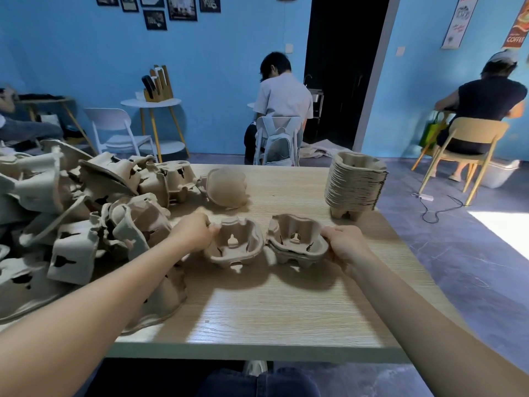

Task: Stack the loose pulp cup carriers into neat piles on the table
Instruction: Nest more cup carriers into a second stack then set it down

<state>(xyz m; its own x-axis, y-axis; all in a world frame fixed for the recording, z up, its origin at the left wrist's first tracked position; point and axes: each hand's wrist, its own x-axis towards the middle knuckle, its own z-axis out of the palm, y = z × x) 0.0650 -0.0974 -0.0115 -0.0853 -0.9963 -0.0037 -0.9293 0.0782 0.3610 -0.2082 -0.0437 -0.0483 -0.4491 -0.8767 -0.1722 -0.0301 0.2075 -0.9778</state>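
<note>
Both my arms reach forward over the bench [257,316]. My left hand [194,233] pinches one carrier [234,245] at frame centre; my right hand [343,245] grips a short nested pile [297,242] beside it.

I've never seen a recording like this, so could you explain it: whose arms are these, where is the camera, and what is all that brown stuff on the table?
No machine here: a person wears a camera on the head, looking forward and down, so the two arms reaching in are that person's own. The wooden table holds moulded pulp cup carriers. A loose jumbled heap lies on the left, and a tall neat stack stands at the far right. The left hand grips one carrier by its edge. The right hand grips a small pile of nested carriers beside it. In the background, other people sit at other tables.
</note>
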